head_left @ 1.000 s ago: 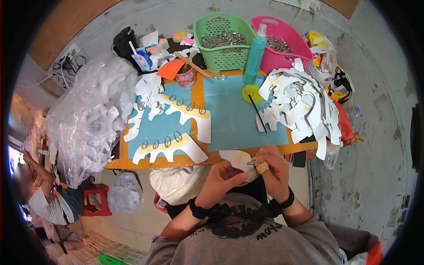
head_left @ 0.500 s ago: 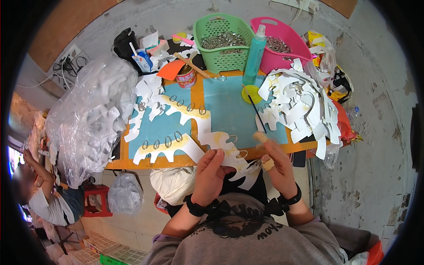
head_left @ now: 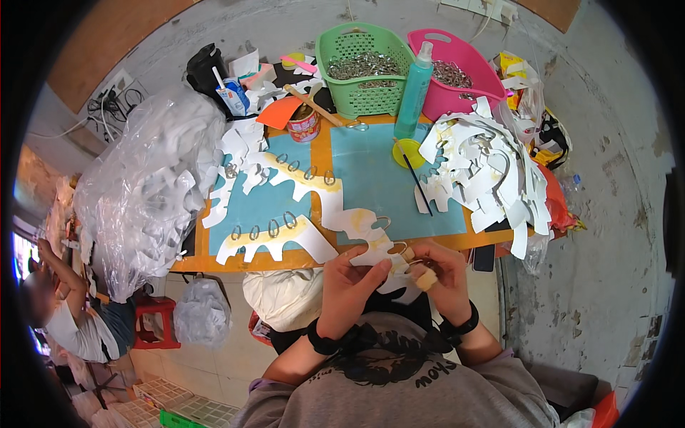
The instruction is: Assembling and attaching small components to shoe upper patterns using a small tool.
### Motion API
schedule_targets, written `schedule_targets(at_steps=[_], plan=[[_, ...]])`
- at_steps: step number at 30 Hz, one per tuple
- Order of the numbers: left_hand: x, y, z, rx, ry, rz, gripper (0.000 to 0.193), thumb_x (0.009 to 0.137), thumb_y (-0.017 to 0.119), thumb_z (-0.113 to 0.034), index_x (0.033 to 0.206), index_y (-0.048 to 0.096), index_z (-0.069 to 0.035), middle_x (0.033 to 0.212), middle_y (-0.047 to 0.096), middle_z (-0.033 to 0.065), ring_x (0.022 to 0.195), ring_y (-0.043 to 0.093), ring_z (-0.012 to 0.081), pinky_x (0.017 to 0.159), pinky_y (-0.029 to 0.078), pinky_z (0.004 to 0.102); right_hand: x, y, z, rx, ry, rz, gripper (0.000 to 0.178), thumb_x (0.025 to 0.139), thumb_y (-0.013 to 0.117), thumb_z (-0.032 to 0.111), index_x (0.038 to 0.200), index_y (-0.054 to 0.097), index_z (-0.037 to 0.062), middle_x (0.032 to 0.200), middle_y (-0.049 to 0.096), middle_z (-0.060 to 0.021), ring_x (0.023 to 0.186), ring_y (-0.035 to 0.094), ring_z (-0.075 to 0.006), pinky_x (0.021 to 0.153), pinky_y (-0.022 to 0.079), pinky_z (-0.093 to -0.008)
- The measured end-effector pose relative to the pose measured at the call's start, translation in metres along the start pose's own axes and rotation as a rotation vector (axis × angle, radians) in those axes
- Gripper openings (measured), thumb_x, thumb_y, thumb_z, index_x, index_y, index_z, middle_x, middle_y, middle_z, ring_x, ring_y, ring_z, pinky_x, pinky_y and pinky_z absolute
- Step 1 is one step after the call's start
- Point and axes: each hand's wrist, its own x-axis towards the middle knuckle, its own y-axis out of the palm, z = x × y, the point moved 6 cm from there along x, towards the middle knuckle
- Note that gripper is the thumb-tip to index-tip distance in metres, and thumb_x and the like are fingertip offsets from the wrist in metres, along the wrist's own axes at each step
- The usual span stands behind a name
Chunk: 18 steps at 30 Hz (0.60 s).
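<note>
Held piece: a white, flat, scalloped strip of thin sheet material (head_left: pixel 362 225), smeared pale yellow, lies at the lower centre of the frame, overlapping the worktop's near edge; wire-like metal loops (head_left: pixel 385 222) stand out along its right side.
Left hand: the left hand (head_left: pixel 351 289) pinches the strip between thumb and fingers.
Right hand: the right hand (head_left: pixel 446 278) is curled at the strip's right edge, beside a loop; whether it grips the loop is too small to tell.
Finger wraps: rough tan bands (head_left: pixel 427 279) cover right fingertips.
Worktop: orange-brown worktop (head_left: pixel 322 146), mid-frame, with smooth blue rectangular sheets (head_left: pixel 371 171).
Left of centre: a toothed white curved piece (head_left: pixel 303 237) with a yellow smear and oval metal rings (head_left: pixel 273 227); a similar one (head_left: pixel 332 205) lies above it.
Right of centre: a tangled heap of curved white cut-outs (head_left: pixel 492 178); beside it, a thin dark stick (head_left: pixel 417 185) leans across a round yellow dish (head_left: pixel 402 160).
Top centre: a perforated green plastic basket (head_left: pixel 364 105) and a pink plastic basket (head_left: pixel 467 103), both full of shiny metal bits; before them, a translucent teal spray bottle (head_left: pixel 414 96).
Upper left: a crinkled clear plastic bag (head_left: pixel 143 185) bulging with white pieces.
</note>
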Motion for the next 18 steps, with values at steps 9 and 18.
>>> schedule_targets(at_steps=[9,18], plan=[[-0.004,-0.001,-0.003,0.021,0.006,0.124,0.026,0.088,0.063,-0.003,0.111,0.058,0.007,0.095,0.065,0.0046,0.079,0.058,0.0051,0.069,0.047,0.0193,0.0,0.006,-0.007,-0.116,0.02,0.077,0.007,0.08,0.064,-0.001,0.085,0.059,-0.0004,0.084,0.059,-0.0005,0.076,0.053,-0.0064,0.067,0.042,-0.0203],[-0.002,-0.006,0.017,-0.206,-0.152,0.227,0.03,0.087,0.064,-0.006,0.113,0.055,0.007,0.097,0.065,0.0076,0.082,0.059,0.0092,0.074,0.049,0.022,-0.006,0.019,-0.026,0.574,0.304,0.136,0.009,0.082,0.06,-0.002,0.089,0.057,0.0009,0.086,0.059,0.0009,0.078,0.052,-0.0052,0.072,0.042,-0.0199]])
